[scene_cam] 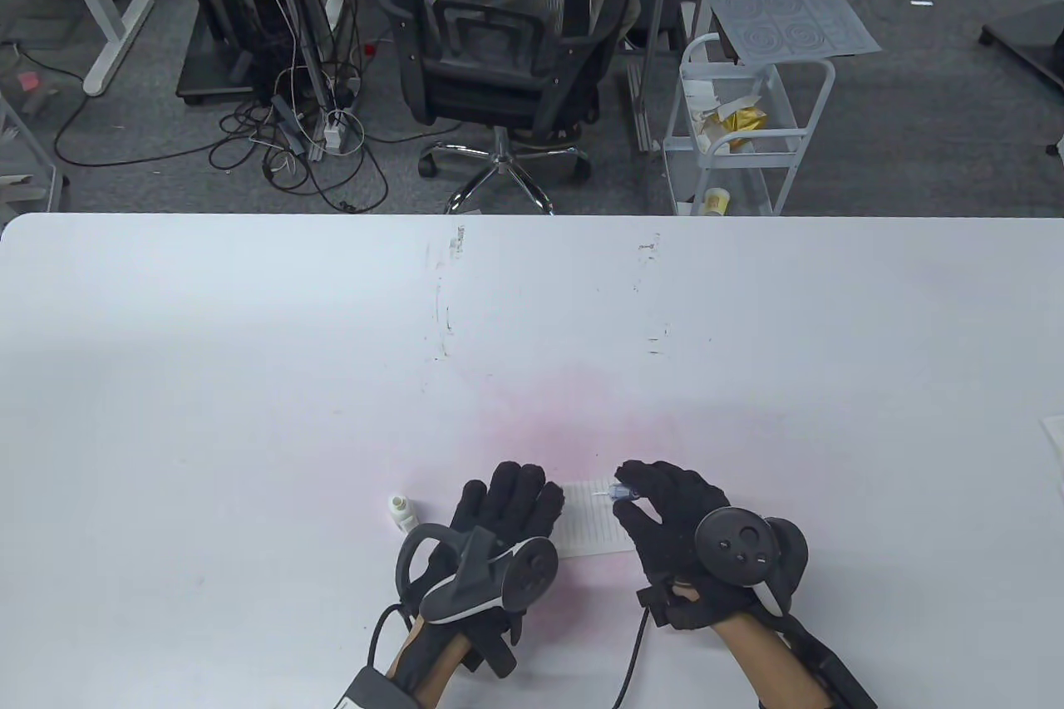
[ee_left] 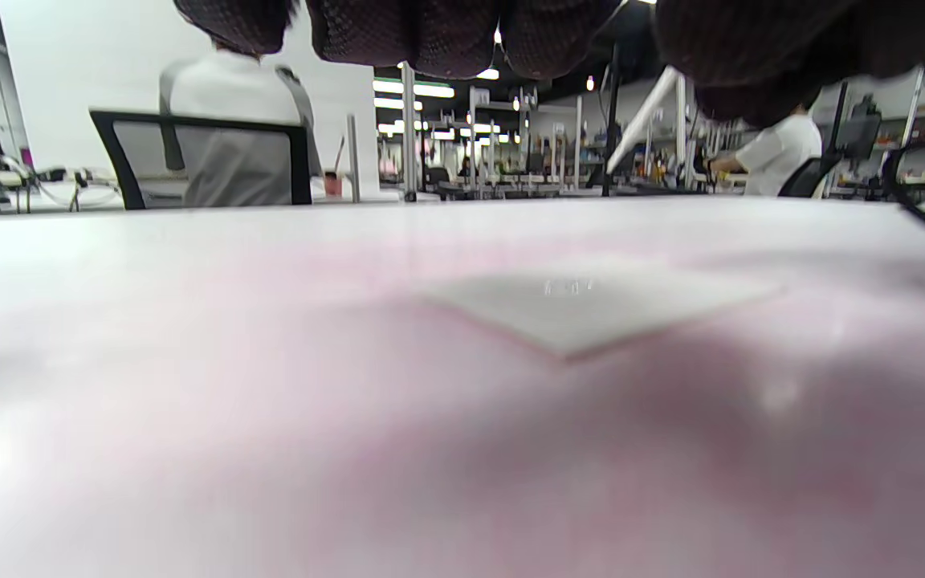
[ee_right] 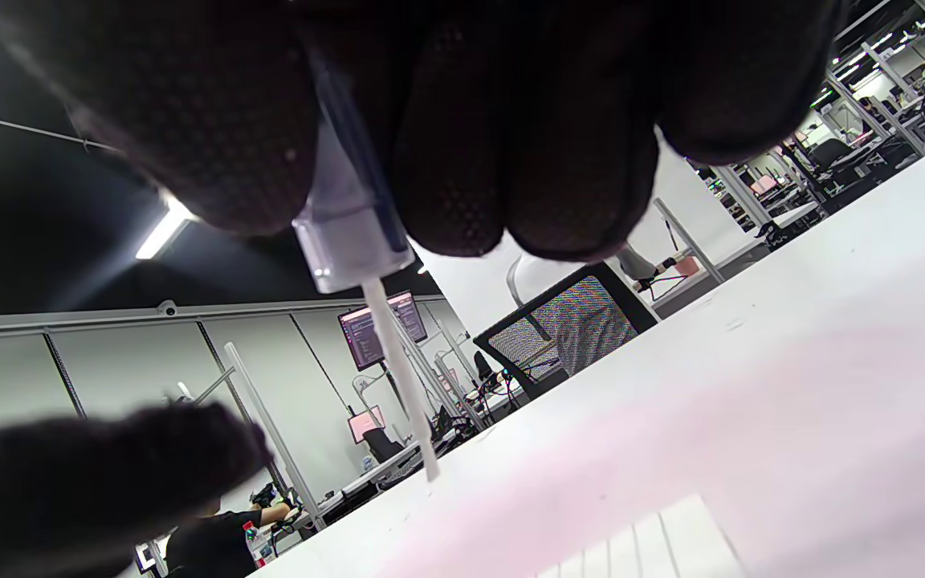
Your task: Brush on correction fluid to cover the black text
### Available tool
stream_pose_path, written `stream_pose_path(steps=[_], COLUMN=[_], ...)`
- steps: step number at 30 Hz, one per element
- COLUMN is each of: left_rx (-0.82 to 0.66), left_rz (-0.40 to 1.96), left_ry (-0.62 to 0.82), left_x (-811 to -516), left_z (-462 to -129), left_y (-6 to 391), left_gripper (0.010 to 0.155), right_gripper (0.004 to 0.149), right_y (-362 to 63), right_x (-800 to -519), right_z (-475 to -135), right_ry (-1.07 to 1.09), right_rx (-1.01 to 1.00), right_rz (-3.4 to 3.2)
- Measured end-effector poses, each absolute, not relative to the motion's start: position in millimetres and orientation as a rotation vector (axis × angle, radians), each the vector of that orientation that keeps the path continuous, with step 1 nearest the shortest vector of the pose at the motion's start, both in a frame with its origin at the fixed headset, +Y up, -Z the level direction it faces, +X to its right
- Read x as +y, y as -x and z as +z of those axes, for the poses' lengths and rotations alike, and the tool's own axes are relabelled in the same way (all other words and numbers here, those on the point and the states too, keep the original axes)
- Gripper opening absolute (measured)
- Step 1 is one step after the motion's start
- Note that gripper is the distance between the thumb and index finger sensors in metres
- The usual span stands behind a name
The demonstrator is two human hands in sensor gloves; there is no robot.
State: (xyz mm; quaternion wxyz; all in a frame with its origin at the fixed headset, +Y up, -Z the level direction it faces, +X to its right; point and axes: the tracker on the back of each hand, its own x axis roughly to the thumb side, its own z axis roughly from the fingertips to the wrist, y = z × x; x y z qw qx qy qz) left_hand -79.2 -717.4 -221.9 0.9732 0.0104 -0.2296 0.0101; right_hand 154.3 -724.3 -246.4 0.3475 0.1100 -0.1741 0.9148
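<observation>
On the white table [scene_cam: 249, 376] a small sheet of lined paper [scene_cam: 592, 530] lies near the front edge, between the two gloved hands. The left hand [scene_cam: 507, 514] rests flat on the left part of this sheet, with the fingers stretched out and close together, pointing away from the person. It grips nothing. In the left wrist view the fingertips [ee_left: 430, 32] hang from the top edge, and the paper [ee_left: 599, 309] is seen low and blurred on the table, with some small dark marks on it that are too small to read.

The right hand [scene_cam: 673, 522] is at the right side of the sheet. Its thumb and fingers pinch the cap of the correction fluid brush [scene_cam: 619, 491], which is translucent with a blue tone. The thin white brush stem points to the left, over the top part of the paper. In the right wrist view the cap and stem [ee_right: 366, 265] come down from between the fingers [ee_right: 446, 160], and the stem ends just above the table surface, near the far corner of the lined paper [ee_right: 647, 546]. I cannot tell if the tip touches anything.

The small white correction fluid bottle [scene_cam: 403, 511] stands on the table just to the left of the left hand, without its cap, and no hand touches it.

Behind the table there is a black office chair [scene_cam: 499, 36] and a white trolley [scene_cam: 740, 127].
</observation>
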Motion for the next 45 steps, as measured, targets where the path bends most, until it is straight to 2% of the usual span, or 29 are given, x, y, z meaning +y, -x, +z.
stream_pose_path(steps=[8,15,20,25,35,45], left_rx=[-0.396,-0.260,-0.143,-0.093,-0.015,0.014], left_rz=[0.182,0.307,0.423,0.495,0.480,0.361], left_ry=[-0.192,-0.262,-0.243,-0.179,0.042,0.117], left_x=[-680,-669,-682,-699,-740,-758], left_z=[-215,-217,-223,-228,-245,-252], left_y=[114,168,214,234,249,244], left_gripper=[0.070,0.071,0.072,0.073,0.081,0.085], right_gripper=[0.048,0.048,0.048,0.048,0.048,0.049], right_y=[-154,-155,-155,-155,-157,-158], right_x=[-724,-723,-724,-724,-724,-724], right_z=[-246,-246,-246,-246,-245,-245], right_ry=[-0.286,-0.285,-0.282,-0.278,-0.275,-0.274], right_rx=[-0.448,-0.447,-0.441,-0.438,-0.430,-0.424], right_rz=[2.372,2.363,2.364,2.361,2.360,2.363])
